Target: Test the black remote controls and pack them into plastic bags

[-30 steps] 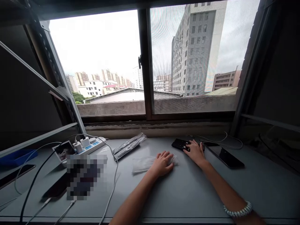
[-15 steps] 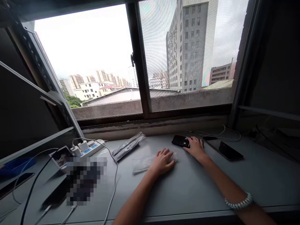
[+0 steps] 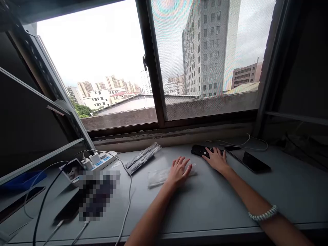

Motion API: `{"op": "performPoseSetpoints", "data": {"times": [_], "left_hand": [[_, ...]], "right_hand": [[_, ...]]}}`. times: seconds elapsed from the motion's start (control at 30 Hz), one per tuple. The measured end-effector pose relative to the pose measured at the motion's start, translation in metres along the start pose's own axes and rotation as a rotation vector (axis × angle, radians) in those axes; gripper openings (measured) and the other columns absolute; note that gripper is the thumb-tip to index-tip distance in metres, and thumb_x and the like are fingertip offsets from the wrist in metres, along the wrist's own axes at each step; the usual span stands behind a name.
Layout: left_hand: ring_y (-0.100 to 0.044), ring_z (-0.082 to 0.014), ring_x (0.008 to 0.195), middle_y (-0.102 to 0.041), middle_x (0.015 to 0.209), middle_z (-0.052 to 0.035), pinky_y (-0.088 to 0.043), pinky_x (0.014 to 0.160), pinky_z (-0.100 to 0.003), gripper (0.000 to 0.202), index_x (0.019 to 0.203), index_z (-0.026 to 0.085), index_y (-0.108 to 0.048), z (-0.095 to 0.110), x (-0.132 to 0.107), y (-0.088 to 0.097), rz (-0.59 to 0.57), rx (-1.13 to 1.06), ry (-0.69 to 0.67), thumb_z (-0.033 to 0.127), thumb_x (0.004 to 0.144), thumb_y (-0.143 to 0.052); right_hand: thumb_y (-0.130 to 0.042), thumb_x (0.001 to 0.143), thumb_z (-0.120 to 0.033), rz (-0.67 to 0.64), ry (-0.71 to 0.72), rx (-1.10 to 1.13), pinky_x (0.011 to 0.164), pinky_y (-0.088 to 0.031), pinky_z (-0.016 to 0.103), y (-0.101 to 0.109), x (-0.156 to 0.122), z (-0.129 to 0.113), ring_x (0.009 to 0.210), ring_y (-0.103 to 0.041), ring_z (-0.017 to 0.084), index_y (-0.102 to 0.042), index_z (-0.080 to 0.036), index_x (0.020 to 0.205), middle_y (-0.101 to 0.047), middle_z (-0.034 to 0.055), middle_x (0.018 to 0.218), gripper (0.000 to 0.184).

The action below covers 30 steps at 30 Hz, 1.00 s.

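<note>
My left hand (image 3: 179, 170) lies flat with fingers spread on the right end of a clear plastic bag (image 3: 160, 177) on the grey table (image 3: 205, 205). My right hand (image 3: 217, 158), fingers stretched out, rests on a black remote control (image 3: 199, 150) near the window sill; the hand covers the remote's right half. A beaded bracelet (image 3: 263, 215) circles my right wrist.
A dark phone (image 3: 251, 161) with a white cable (image 3: 243, 145) lies right of the remote. A wrapped black item (image 3: 143, 158) lies left of the bag. A power strip (image 3: 98, 160) with chargers, cables and a phone (image 3: 68, 210) sit at left. The window frame (image 3: 153, 68) stands behind.
My left hand's fingers have spread and stretched forward over the bag. The right hand stays on the remote. The view has shifted slightly.
</note>
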<state>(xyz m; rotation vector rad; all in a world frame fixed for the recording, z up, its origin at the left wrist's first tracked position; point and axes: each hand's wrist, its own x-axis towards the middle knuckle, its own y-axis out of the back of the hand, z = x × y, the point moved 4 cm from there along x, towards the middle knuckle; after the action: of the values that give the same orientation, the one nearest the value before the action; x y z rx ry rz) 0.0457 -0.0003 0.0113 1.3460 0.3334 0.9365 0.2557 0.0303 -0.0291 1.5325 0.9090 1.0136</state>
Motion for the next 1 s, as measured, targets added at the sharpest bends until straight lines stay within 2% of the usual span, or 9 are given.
{"op": "performPoseSetpoints", "data": {"times": [0.3, 0.57, 0.67, 0.77, 0.87, 0.93, 1.0], "left_hand": [[-0.036, -0.0224, 0.126, -0.049, 0.130, -0.0085, -0.031, 0.104, -0.043, 0.044, 0.122, 0.022, -0.051, -0.001, 0.000, 0.000, 0.043, 0.022, 0.006, 0.044, 0.094, -0.025], [-0.040, -0.0202, 0.121, -0.053, 0.123, -0.0079, -0.033, 0.102, -0.039, 0.044, 0.118, 0.021, -0.054, 0.003, -0.003, -0.005, 0.069, 0.040, -0.045, 0.046, 0.093, -0.027], [-0.042, -0.0189, 0.119, -0.055, 0.121, -0.0072, -0.034, 0.101, -0.037, 0.041, 0.116, 0.021, -0.055, 0.006, -0.003, -0.001, 0.097, 0.049, -0.066, 0.044, 0.093, -0.030], [-0.043, -0.0185, 0.117, -0.055, 0.120, -0.0063, -0.034, 0.100, -0.037, 0.036, 0.114, 0.021, -0.056, 0.013, -0.004, 0.014, 0.156, 0.068, -0.127, 0.040, 0.093, -0.034], [-0.045, -0.0188, 0.116, -0.055, 0.120, -0.0063, -0.034, 0.098, -0.037, 0.033, 0.113, 0.021, -0.056, 0.025, -0.013, 0.044, 0.253, 0.057, -0.158, 0.037, 0.092, -0.035], [-0.045, -0.0181, 0.115, -0.055, 0.121, -0.0058, -0.035, 0.098, -0.035, 0.031, 0.113, 0.022, -0.055, 0.033, -0.031, 0.066, 0.323, 0.023, -0.134, 0.033, 0.092, -0.035], [-0.045, -0.0180, 0.117, -0.054, 0.122, -0.0052, -0.034, 0.099, -0.035, 0.030, 0.114, 0.024, -0.054, 0.037, -0.059, 0.087, 0.351, 0.009, -0.121, 0.032, 0.092, -0.036]], "right_hand": [[-0.024, 0.087, -0.054, 0.028, -0.007, 0.026, 0.107, -0.012, 0.051, -0.005, 0.009, 0.008, 0.134, -0.023, 0.029, -0.032, -0.022, 0.142, -0.035, 0.0138, 0.142, 0.064], [-0.025, 0.084, -0.055, 0.043, 0.020, 0.048, 0.105, -0.016, 0.054, -0.017, 0.013, 0.017, 0.132, -0.027, 0.032, -0.034, -0.022, 0.140, -0.039, 0.0154, 0.139, 0.066], [-0.022, 0.082, -0.059, 0.043, 0.015, 0.092, 0.105, -0.018, 0.054, -0.020, 0.015, 0.022, 0.132, -0.027, 0.033, -0.036, -0.021, 0.139, -0.038, 0.0158, 0.139, 0.070], [-0.018, 0.082, -0.061, 0.035, 0.008, 0.124, 0.105, -0.018, 0.055, -0.021, 0.016, 0.025, 0.132, -0.027, 0.033, -0.038, -0.022, 0.138, -0.038, 0.0156, 0.139, 0.071], [-0.018, 0.082, -0.059, 0.039, 0.012, 0.124, 0.105, -0.018, 0.053, -0.022, 0.015, 0.027, 0.132, -0.027, 0.032, -0.038, -0.022, 0.138, -0.038, 0.0151, 0.140, 0.070], [-0.019, 0.082, -0.059, 0.046, 0.025, 0.123, 0.106, -0.018, 0.052, -0.022, 0.014, 0.027, 0.132, -0.027, 0.032, -0.038, -0.021, 0.138, -0.037, 0.0151, 0.140, 0.070], [-0.020, 0.082, -0.058, 0.049, 0.031, 0.122, 0.106, -0.018, 0.052, -0.023, 0.014, 0.028, 0.132, -0.027, 0.032, -0.039, -0.021, 0.138, -0.037, 0.0154, 0.140, 0.069]]}}
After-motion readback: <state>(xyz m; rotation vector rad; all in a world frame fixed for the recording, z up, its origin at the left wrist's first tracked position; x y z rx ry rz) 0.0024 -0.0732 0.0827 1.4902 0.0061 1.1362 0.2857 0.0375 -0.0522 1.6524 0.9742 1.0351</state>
